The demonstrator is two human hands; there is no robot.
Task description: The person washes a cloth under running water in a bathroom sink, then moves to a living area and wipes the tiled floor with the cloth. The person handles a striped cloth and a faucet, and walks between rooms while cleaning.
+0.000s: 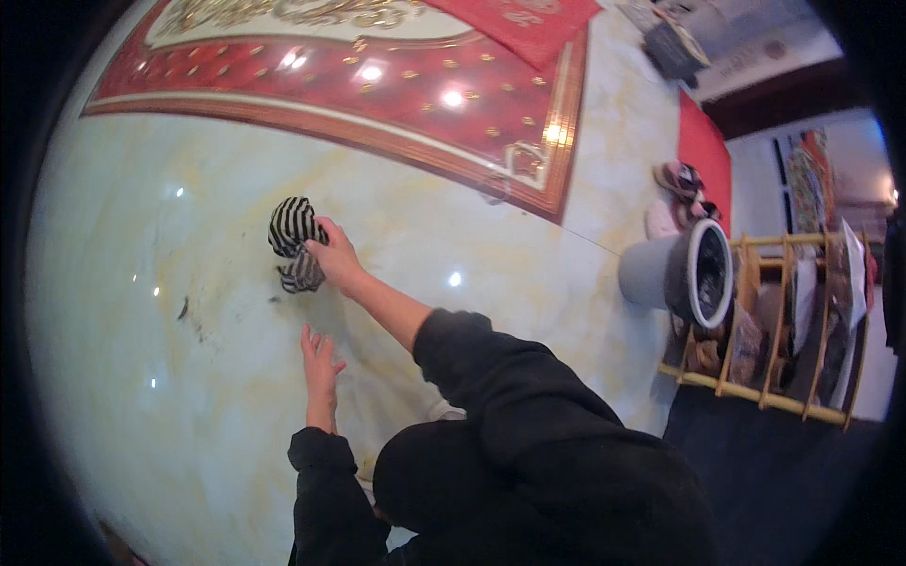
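Note:
My right hand [340,262] grips a bunched cloth item [291,225] with black and pale stripes, held out over the glossy, marbled floor [233,417]. A duller striped patch [303,274] shows just under it; I cannot tell whether this is more of the cloth or its reflection. Nearer to me, my left hand [323,375] is bare, its fingers spread, and it is apart from the cloth. Dark bits of debris [184,309] are scattered on the floor to the left of both hands.
Beyond the hands lies a red tufted panel [396,85] in a wooden frame, with a red sheet [527,28] over its corner. At right are a grey bin [644,277] with a dark liner, a loaded slatted rack [771,396], shoes [679,180] and a dark mat [750,453].

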